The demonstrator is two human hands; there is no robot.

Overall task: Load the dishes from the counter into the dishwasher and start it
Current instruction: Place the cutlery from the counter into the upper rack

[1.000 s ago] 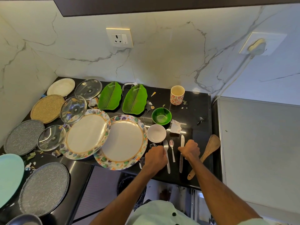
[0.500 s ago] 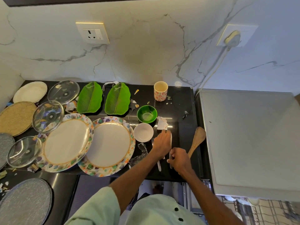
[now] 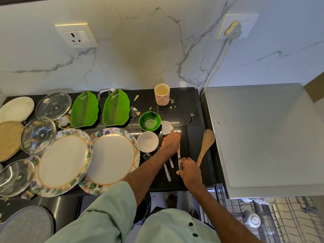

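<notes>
On the black counter (image 3: 185, 116) lie a fork (image 3: 166, 170), a spoon (image 3: 171, 163) and a knife (image 3: 178, 154) side by side. My right hand (image 3: 189, 171) grips the knife's handle end. My left hand (image 3: 171, 142) lies knuckles-up over the heads of the fork and spoon, its fingertips by a white paper scrap (image 3: 166, 127); what its fingers hold is hidden. A wooden spatula (image 3: 206, 144) lies just right of my right hand. A small white bowl (image 3: 147, 141), a green bowl (image 3: 149, 121) and a patterned cup (image 3: 162, 97) stand nearby.
Two large floral plates (image 3: 112, 158) (image 3: 63, 162), two green leaf plates (image 3: 84, 109) and several glass lids (image 3: 38, 135) fill the counter's left. The grey dishwasher top (image 3: 263, 137) adjoins on the right, with its pulled-out rack (image 3: 280, 218) below. Food scraps dot the counter.
My left hand moved up over the cutlery heads toward the paper scrap. My right hand dropped to the knife's handle and closed round it. The view shifted right.
</notes>
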